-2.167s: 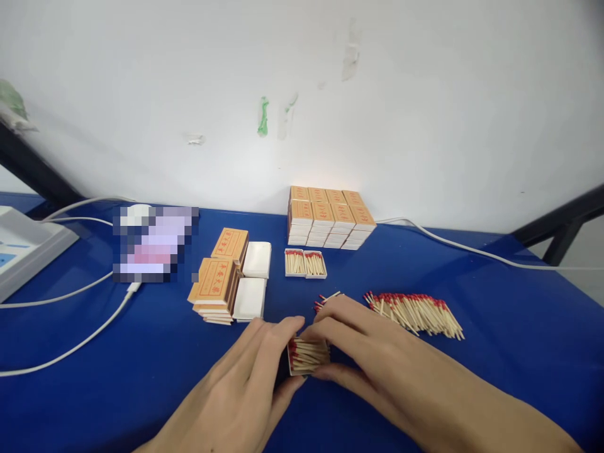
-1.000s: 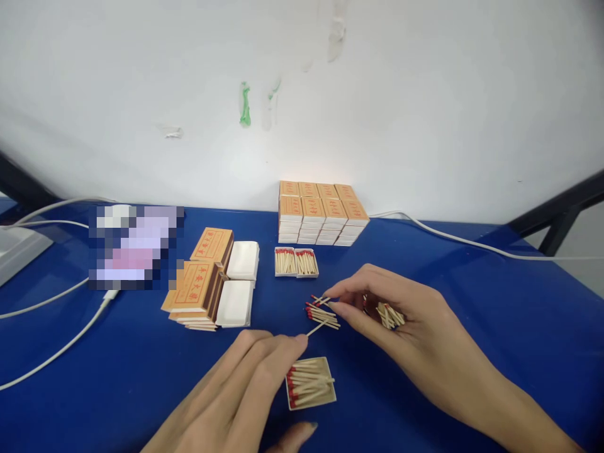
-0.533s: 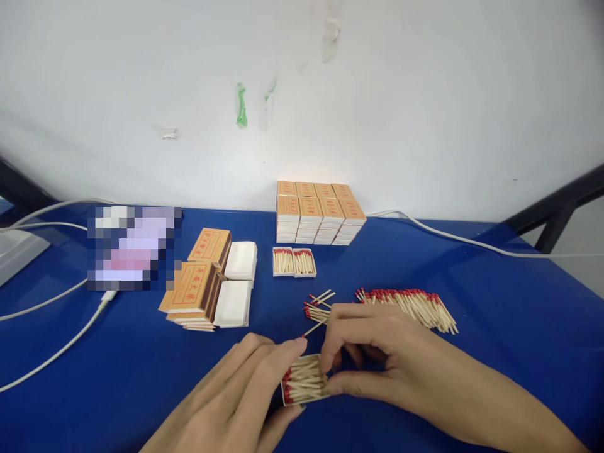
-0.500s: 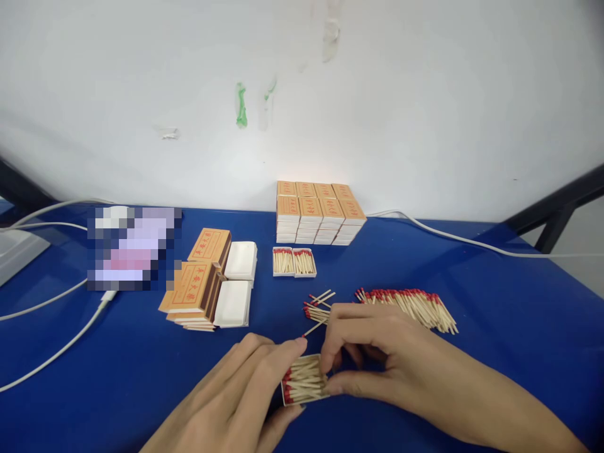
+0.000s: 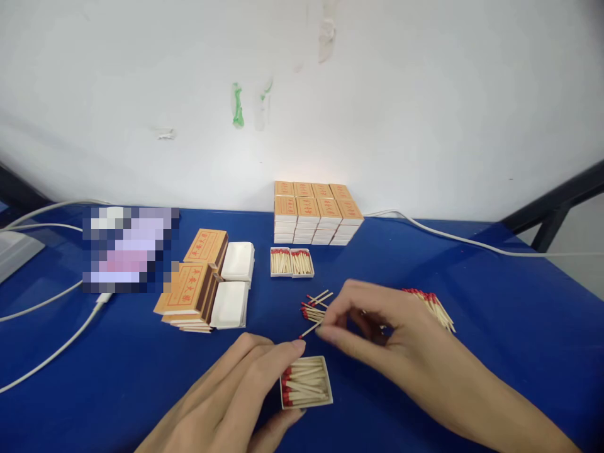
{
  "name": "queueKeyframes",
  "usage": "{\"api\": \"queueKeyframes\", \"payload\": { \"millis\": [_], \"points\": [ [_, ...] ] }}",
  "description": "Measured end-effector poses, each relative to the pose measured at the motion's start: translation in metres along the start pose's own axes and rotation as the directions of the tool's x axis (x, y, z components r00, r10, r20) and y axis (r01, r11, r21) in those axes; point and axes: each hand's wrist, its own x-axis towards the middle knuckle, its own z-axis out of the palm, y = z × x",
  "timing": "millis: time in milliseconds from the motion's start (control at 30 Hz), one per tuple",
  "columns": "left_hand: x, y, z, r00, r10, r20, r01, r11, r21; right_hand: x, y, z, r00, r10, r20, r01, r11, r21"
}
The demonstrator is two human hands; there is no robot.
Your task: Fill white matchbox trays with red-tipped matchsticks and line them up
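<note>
My left hand [image 5: 231, 396] grips the left end of a white matchbox tray [image 5: 329, 384], thumb on the near side and fingers on the far side. Red-tipped matchsticks [image 5: 306, 380] lie sideways in that tray, heads to the left. Beyond it, my right hand [image 5: 372, 327] has thumb and forefinger pinched at the plain end of a single matchstick [image 5: 309, 330]. A small loose group of matchsticks [image 5: 312, 313] lies just past those fingertips. Partly hidden behind the right hand is a larger pile of matchsticks [image 5: 436, 308].
Two filled trays [image 5: 291, 275] sit before a stack of orange-topped matchboxes [image 5: 311, 217] by the wall. At left are orange matchbox sleeves [image 5: 189, 289] and white trays without matches [image 5: 231, 302]. A blurred-out phone-like object [image 5: 136, 245] with a white cable [image 5: 70, 346] lies farther left.
My right hand has left the tray's right end and moved up and away to the single matchstick. My left hand still holds the tray, whose right side now shows.
</note>
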Motion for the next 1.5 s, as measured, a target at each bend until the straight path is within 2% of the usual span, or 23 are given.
{"api": "queueKeyframes", "payload": {
  "millis": [67,100,200,300,500,600,833,967,1167,1267,1333,1400,1500],
  "points": [
    [-0.001,0.0,0.0,1.0,-0.009,0.015,0.008,0.999,0.054,0.002,0.005,-0.002,0.992,-0.049,-0.113,0.035,0.992,-0.119],
    [-0.001,0.0,0.0,1.0,-0.012,0.029,0.01,0.997,0.082,0.003,0.008,-0.002,0.988,-0.082,-0.131,0.056,0.981,-0.188],
    [-0.001,0.0,0.001,0.999,0.011,0.032,-0.015,0.993,0.116,0.005,0.019,0.003,0.981,-0.169,-0.094,0.127,0.929,-0.347],
    [-0.001,-0.001,0.0,1.0,0.027,-0.002,-0.027,0.995,0.098,0.006,0.024,0.008,0.976,-0.207,-0.074,0.158,0.894,-0.418],
    [0.0,-0.002,0.0,0.999,-0.014,0.053,0.009,0.996,0.083,0.009,0.018,0.01,0.98,-0.193,-0.04,0.165,0.914,-0.369],
    [0.0,-0.002,0.001,0.999,-0.016,0.047,0.013,0.997,0.073,0.01,0.017,0.011,0.976,-0.217,-0.01,0.196,0.898,-0.393],
    [0.003,0.001,-0.001,1.0,-0.02,0.022,0.018,0.995,0.095,0.014,0.032,0.021,0.951,-0.304,-0.058,0.237,0.838,-0.492],
    [0.003,0.002,-0.001,1.0,-0.023,0.021,0.02,0.995,0.099,0.014,0.037,0.016,0.945,-0.321,-0.06,0.246,0.821,-0.515],
    [0.002,0.002,0.0,1.0,-0.03,0.009,0.029,0.997,0.078,0.01,0.026,0.004,0.943,-0.312,-0.119,0.223,0.854,-0.47],
    [0.002,0.003,0.0,0.999,-0.048,-0.004,0.048,0.996,0.072,0.008,0.017,0.005,0.949,-0.285,-0.137,0.206,0.886,-0.415],
    [0.0,0.003,0.001,0.999,-0.047,-0.018,0.048,0.996,0.081,0.006,0.012,0.01,0.949,-0.303,-0.092,0.243,0.884,-0.399],
    [-0.001,0.002,0.002,0.998,-0.05,-0.035,0.053,0.994,0.097,0.002,0.01,0.018,0.926,-0.379,0.007,0.342,0.827,-0.446],
    [-0.001,0.002,0.004,0.996,-0.062,-0.061,0.069,0.989,0.129,-0.005,0.008,0.03,0.844,-0.514,0.155,0.493,0.63,-0.6]
  ]
}}
